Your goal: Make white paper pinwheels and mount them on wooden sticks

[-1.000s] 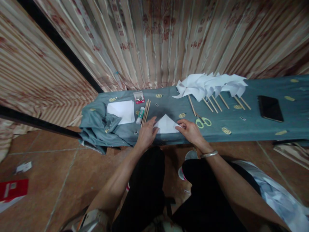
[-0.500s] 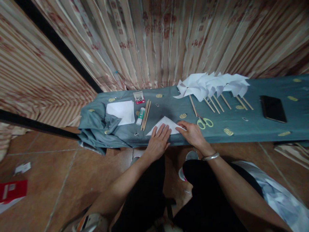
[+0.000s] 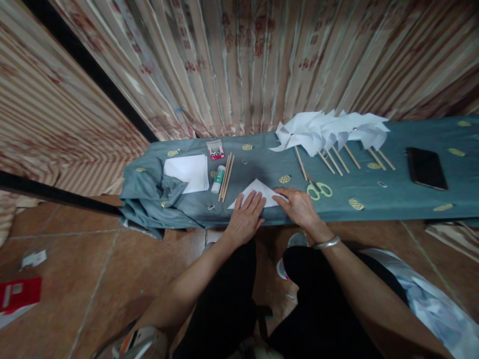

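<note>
A white sheet of paper (image 3: 256,186), folded into a triangle with its peak pointing away from me, lies at the front edge of the cloth-covered table (image 3: 258,164). My left hand (image 3: 245,214) rests flat on it, fingers stretched out across the middle. With thumb and fingers, my right hand (image 3: 299,207) pinches the paper's right corner. Just beyond the right hand are scissors (image 3: 319,190) with light green handles. Left of the paper lie thin wooden sticks (image 3: 227,178) and a green and white glue stick (image 3: 218,179).
A stack of white paper (image 3: 189,172) lies at the left, near a small red box of pins (image 3: 215,149). Several white paper pinwheels (image 3: 329,130) on sticks lie along the back. A black phone (image 3: 427,168) is at the right. Curtains (image 3: 239,65) hang behind the table.
Both hands stay on the folded paper in almost the same pose. The whole view has shifted very slightly; nothing was picked up or let go.
</note>
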{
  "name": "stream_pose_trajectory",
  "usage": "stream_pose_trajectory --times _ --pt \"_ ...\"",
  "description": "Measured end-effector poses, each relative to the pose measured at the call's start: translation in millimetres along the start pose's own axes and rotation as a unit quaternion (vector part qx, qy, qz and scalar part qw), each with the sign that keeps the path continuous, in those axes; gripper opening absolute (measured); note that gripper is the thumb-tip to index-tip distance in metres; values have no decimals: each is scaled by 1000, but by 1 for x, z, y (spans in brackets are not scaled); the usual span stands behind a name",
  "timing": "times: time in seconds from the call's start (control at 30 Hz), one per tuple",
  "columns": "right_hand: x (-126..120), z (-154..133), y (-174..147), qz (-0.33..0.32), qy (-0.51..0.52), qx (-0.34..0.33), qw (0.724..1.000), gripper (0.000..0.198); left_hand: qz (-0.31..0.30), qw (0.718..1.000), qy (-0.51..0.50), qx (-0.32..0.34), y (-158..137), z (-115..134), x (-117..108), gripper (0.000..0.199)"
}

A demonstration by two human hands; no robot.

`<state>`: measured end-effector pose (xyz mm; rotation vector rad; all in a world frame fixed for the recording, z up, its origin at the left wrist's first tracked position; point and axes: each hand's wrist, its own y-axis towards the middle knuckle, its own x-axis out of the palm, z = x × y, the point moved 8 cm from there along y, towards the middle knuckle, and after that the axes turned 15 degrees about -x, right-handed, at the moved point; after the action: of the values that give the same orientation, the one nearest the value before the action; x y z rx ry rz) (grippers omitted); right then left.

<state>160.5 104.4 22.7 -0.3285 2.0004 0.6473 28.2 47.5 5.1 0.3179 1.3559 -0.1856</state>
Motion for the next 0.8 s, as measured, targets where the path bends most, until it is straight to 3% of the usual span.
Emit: stream_pose_trajectory --times 0.8 --pt "2 -4 2 -9 -47 -15 999 29 1 1000 -7 5 4 -2 3 59"
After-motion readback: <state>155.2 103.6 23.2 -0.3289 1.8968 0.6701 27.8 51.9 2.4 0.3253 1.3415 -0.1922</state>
